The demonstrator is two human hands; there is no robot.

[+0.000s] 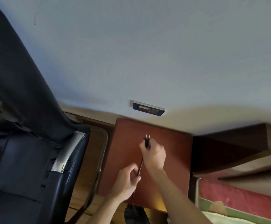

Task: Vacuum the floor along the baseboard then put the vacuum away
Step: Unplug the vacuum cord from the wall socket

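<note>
My right hand point(154, 153) grips a black two-pin plug point(147, 140) with its metal pins pointing up toward a blue-framed wall socket point(148, 108); the pins are apart from the socket. The black cord point(140, 165) runs down from the plug through my left hand point(125, 183), which pinches it lower down. Below, the cord leads to a dark object point(134, 214) at the bottom edge, mostly hidden. Both hands are over a reddish-brown bedside cabinet top point(125, 151).
A black leather chair point(23, 143) with a chrome armrest and frame fills the left. A bed with a red mattress edge point(238, 198) and a dark wooden headboard point(231, 143) lies to the right. Wooden floor point(89, 159) shows between chair and cabinet.
</note>
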